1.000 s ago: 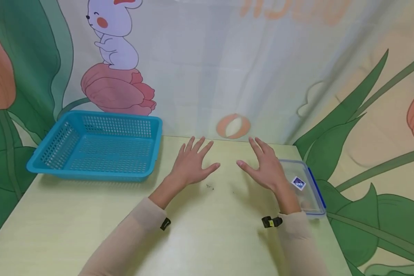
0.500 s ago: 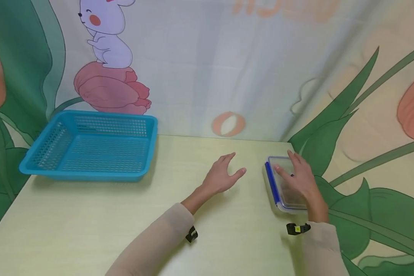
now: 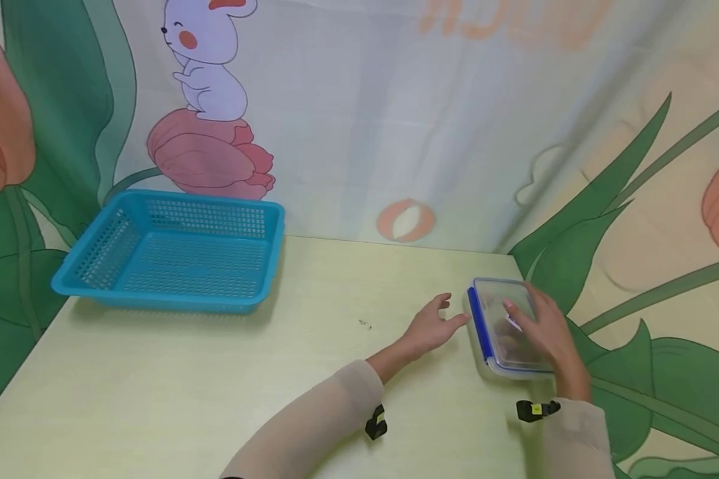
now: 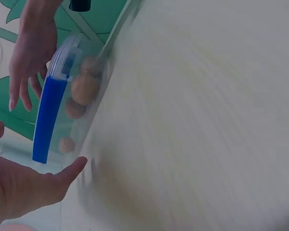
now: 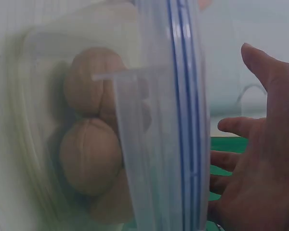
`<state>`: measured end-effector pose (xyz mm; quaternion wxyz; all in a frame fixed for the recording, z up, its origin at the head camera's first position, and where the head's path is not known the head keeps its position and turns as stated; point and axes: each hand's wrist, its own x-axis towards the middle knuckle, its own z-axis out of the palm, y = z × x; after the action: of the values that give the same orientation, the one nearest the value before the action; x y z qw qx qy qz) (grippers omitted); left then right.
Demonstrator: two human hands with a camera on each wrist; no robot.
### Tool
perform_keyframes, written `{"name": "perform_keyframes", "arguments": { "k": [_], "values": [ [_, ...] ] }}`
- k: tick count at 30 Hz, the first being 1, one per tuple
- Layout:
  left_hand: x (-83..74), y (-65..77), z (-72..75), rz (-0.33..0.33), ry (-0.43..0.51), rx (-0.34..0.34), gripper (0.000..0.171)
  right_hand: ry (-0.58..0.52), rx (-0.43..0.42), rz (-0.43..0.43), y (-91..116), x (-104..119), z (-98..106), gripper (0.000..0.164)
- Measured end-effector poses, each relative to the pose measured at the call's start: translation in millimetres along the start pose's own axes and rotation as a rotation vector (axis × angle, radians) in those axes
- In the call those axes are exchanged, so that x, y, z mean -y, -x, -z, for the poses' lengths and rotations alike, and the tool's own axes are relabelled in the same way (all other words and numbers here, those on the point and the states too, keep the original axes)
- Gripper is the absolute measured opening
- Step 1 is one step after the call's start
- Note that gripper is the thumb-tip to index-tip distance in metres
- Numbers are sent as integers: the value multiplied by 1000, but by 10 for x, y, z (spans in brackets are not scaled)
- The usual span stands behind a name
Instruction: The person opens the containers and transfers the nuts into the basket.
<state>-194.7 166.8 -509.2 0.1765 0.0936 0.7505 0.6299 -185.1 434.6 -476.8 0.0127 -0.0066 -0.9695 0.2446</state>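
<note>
A clear plastic lidded food box (image 3: 496,326) with blue clips stands on the right of the table. Through its wall show several round brown things (image 5: 90,156), seamed like walnuts. My right hand (image 3: 548,332) hovers at the box's right side, thumb above the lid and fingers down past the far edge. Contact cannot be told. Left of the box is my left hand (image 3: 429,327), its thumb pointing toward the blue clip (image 4: 49,120) and its fingers loosely bent. Neither hand grips anything.
A blue perforated plastic basket (image 3: 186,299) stands at the back left of the pale table (image 3: 156,386). Behind the table hangs a printed curtain (image 3: 347,120) with a rabbit and tulips. Each wrist wears a small black camera.
Both hands have moved right, the left hand farthest, from the middle of the table to the box's left side. The right hand has shifted from the box's left to its right side.
</note>
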Motion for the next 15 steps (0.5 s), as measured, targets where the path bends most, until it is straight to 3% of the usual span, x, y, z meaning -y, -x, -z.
{"name": "perform_keyframes", "arguments": {
  "k": [6,11,15],
  "values": [
    [27,-34,-213,110,85,11,77,-1,40,-56,-1,-145,4,93],
    [20,-50,-326,143,178,45,75,8,91,-105,-3,-264,4,87],
    [3,-58,-367,144,188,60,71,10,110,-129,-29,-263,20,76]
  ]
}}
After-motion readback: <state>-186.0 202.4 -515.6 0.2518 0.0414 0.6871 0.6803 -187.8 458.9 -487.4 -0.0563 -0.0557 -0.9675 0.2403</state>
